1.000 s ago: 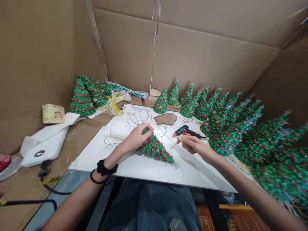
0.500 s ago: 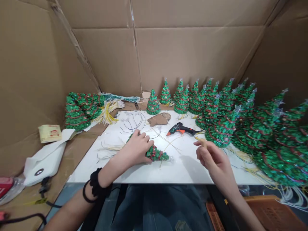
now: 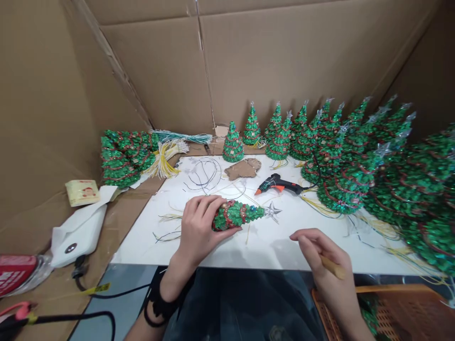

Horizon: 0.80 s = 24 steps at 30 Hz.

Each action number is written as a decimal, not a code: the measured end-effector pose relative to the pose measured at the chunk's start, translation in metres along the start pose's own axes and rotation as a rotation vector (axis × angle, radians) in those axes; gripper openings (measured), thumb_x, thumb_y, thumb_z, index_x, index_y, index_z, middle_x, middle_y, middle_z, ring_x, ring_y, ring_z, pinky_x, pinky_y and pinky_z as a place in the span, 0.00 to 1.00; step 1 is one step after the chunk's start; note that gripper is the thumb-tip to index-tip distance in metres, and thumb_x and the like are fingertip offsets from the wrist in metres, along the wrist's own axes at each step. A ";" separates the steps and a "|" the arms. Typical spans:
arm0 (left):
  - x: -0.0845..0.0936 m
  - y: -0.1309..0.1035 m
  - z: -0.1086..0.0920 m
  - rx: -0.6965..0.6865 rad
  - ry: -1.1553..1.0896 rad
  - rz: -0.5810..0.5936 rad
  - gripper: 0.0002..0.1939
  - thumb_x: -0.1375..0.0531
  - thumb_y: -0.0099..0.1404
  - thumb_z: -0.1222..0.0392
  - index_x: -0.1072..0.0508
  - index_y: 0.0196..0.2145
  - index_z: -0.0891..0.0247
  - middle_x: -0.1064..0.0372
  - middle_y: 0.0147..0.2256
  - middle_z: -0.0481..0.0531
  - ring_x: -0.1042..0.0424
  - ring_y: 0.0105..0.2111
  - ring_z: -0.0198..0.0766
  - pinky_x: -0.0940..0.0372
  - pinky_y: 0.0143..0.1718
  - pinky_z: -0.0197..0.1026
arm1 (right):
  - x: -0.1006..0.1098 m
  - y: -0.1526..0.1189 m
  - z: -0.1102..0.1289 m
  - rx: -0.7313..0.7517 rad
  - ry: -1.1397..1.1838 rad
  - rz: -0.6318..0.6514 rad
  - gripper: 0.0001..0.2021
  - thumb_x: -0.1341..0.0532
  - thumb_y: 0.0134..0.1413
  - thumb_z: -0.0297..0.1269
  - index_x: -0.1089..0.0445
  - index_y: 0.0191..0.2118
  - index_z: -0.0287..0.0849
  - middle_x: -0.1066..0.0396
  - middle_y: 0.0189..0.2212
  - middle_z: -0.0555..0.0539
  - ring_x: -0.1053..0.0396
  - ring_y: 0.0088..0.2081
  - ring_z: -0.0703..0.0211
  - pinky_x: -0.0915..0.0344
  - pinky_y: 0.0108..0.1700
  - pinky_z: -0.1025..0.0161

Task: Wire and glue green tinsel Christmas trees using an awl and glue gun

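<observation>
Under my left hand a small green Christmas tree lies on its side, with red garland and beads. My fingers wrap over its wider lower part. A clear silvery star sits at its tip, pointing right. Pale wires lie left of the hand, by the tree's base. My right hand, near the front edge of the board, is closed around a tan wooden handle; whatever its other end is stays hidden in the fingers.
A black glue gun with an orange tip lies beyond the hands, beside a cardboard piece. Many finished-looking trees crowd the right. More trees and wire bundles lie back left. An orange basket is below right.
My left hand has turned the tree, and its star now shows plainly. The right hand has shifted down, and the wooden handle has swung back toward the palm. The head view has shifted.
</observation>
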<state>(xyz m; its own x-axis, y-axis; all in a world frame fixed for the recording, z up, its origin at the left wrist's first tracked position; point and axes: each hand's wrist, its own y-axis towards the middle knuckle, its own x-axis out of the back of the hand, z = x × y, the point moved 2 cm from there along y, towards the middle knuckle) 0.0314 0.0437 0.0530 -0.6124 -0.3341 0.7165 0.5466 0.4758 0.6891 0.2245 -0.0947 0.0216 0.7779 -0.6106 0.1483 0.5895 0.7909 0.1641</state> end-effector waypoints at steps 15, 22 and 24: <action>-0.020 -0.009 -0.025 0.247 -0.105 -0.255 0.26 0.30 0.53 0.49 0.37 0.43 0.61 0.30 0.42 0.58 0.31 0.45 0.50 0.37 0.47 0.52 | -0.022 -0.010 0.016 0.365 0.373 -0.060 0.16 0.51 0.63 0.44 0.32 0.30 0.46 0.42 0.14 0.57 0.37 0.23 0.60 0.41 0.56 0.43; -0.048 -0.005 -0.042 0.597 -0.468 -0.178 0.28 0.33 0.56 0.51 0.44 0.46 0.59 0.33 0.47 0.60 0.29 0.46 0.49 0.33 0.46 0.51 | -0.043 0.011 0.032 0.514 0.349 0.223 0.12 0.48 0.63 0.40 0.31 0.32 0.45 0.28 0.29 0.51 0.30 0.35 0.58 0.45 0.61 0.43; -0.051 -0.005 -0.044 0.620 -0.506 -0.133 0.31 0.35 0.57 0.48 0.45 0.51 0.61 0.35 0.46 0.60 0.29 0.45 0.49 0.33 0.45 0.51 | -0.047 0.019 0.033 0.506 0.320 0.285 0.16 0.50 0.64 0.42 0.31 0.30 0.45 0.28 0.27 0.50 0.30 0.34 0.58 0.45 0.61 0.43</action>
<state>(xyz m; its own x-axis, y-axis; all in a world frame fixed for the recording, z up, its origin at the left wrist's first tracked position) 0.0845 0.0226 0.0176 -0.9154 -0.0815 0.3943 0.1260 0.8721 0.4728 0.1922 -0.0524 0.0502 0.9606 -0.2764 -0.0301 0.2366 0.7556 0.6108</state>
